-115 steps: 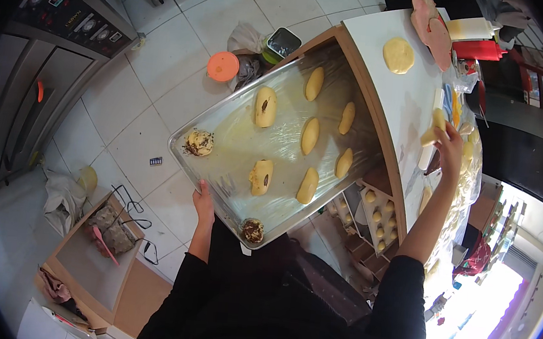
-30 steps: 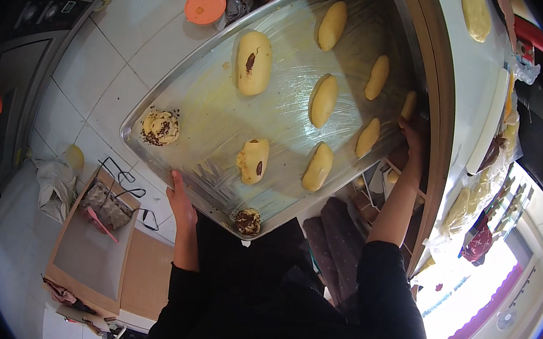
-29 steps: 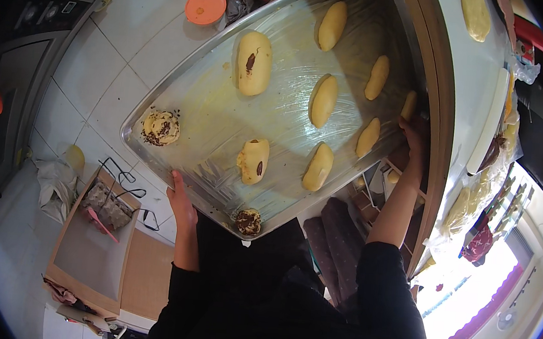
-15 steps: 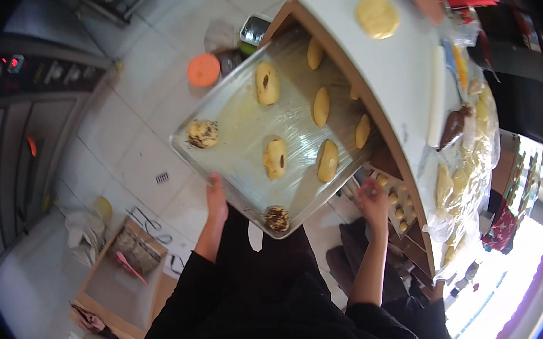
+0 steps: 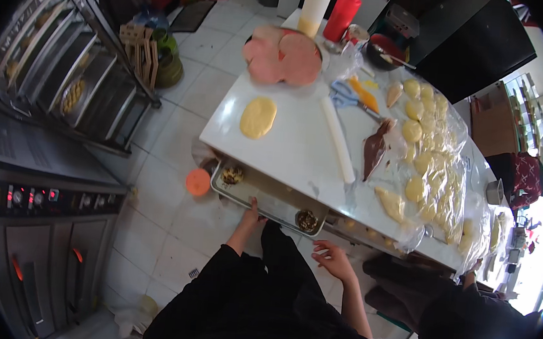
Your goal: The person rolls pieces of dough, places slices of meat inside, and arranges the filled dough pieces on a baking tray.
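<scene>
A metal baking tray (image 5: pixel 262 198) is mostly under the white tabletop, its near end sticking out. Two chocolate-streaked dough pieces show at that end: one at the left (image 5: pixel 232 175), one at the right (image 5: pixel 306 221). The rest of the tray's load is hidden by the tabletop. My left hand (image 5: pixel 249 221) grips the tray's near rim, a digit over the edge. Apart from the tray, near its right corner, my right hand (image 5: pixel 334 260) is held open and empty, fingers loosely bent.
On the table (image 5: pixel 299 146) lie a flat dough round (image 5: pixel 258 117), a white rolling pin (image 5: pixel 338 140), a chocolate piping bag (image 5: pixel 374 149) and plastic-covered dough balls (image 5: pixel 424 157). An orange-lidded container (image 5: pixel 198 182) stands left. An oven (image 5: pixel 54 215) and a tray rack (image 5: pixel 67 68) are further left. Another person (image 5: pixel 459 315) stands right.
The tray has gone from in front of me to mostly beneath the tabletop, hiding most of its dough pieces. My left hand stays on its rim; my right hand is now away from its corner.
</scene>
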`<control>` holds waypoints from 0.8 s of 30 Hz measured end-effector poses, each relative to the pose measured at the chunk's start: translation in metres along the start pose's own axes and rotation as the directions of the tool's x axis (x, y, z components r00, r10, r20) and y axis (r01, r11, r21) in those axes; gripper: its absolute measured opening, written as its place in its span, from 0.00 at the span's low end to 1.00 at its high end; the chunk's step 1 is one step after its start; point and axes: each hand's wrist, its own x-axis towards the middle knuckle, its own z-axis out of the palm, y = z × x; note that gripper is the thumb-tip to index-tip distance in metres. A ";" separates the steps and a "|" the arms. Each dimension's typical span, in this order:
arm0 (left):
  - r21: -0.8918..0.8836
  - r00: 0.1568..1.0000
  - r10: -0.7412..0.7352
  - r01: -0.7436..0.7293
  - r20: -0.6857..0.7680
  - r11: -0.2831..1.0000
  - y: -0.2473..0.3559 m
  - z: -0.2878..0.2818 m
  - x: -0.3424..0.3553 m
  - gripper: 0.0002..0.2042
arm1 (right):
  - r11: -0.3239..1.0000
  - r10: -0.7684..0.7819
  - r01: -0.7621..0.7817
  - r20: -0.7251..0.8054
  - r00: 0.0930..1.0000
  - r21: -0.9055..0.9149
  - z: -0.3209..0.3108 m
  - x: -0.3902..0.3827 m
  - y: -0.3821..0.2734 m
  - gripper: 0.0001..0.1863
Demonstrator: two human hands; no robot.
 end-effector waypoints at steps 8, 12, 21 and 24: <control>0.897 0.948 0.308 -0.199 0.075 0.395 0.133 -0.031 -0.096 0.33 | 0.884 -0.453 0.458 -0.072 0.889 0.092 -0.043 0.113 -0.128 0.21; 0.704 0.626 0.773 -0.503 -0.102 0.500 0.227 0.018 -0.169 0.13 | 0.749 -0.658 0.626 -0.135 0.741 -0.215 -0.027 0.211 -0.172 0.24; 0.935 0.528 0.845 -0.336 0.090 0.110 0.275 0.062 -0.104 0.18 | 0.729 -0.485 0.284 -0.178 0.856 -0.622 0.013 0.306 -0.231 0.21; 0.898 0.578 0.778 -0.439 0.248 0.040 0.289 0.051 -0.097 0.16 | 0.788 -0.384 0.289 -0.067 0.921 -0.543 0.009 0.306 -0.234 0.18</control>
